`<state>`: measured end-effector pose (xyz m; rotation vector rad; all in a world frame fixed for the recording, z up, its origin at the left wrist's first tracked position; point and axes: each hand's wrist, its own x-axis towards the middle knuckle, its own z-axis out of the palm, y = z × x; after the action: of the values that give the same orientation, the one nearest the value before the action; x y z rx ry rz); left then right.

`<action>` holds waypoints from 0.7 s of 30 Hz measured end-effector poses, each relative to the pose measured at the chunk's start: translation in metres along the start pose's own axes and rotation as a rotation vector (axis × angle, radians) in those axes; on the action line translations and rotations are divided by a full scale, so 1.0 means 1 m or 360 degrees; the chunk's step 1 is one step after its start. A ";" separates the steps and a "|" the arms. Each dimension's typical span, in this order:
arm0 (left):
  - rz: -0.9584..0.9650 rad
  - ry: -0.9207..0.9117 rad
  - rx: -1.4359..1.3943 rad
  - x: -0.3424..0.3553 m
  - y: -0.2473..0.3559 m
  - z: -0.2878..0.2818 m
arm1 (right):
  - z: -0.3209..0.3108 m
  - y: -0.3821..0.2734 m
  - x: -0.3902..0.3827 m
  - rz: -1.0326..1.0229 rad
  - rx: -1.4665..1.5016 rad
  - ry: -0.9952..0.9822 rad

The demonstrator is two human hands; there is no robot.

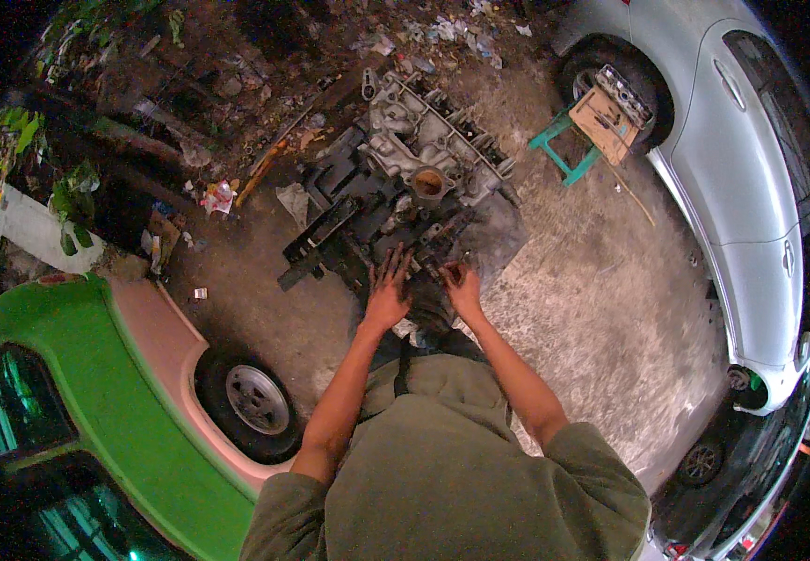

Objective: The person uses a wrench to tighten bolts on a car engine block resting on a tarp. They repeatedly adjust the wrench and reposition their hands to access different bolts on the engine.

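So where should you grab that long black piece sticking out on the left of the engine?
Probably by its lower-left end, coming from the left. That end of the long black piece juts out past the engine, while its other end lies in among dark parts. The left hand is the nearer of the hands.
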<state>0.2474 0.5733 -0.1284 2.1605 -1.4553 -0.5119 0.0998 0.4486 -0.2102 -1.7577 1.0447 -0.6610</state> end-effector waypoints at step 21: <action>-0.0312 0.0296 -0.1215 -0.027 0.088 -0.024 | -0.085 -0.064 -0.024 -0.0291 0.0189 -0.0522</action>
<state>0.1849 0.5746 -0.0563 1.6701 -0.7644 -0.7620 0.0435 0.4429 -0.1174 -1.7963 0.6150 -0.5118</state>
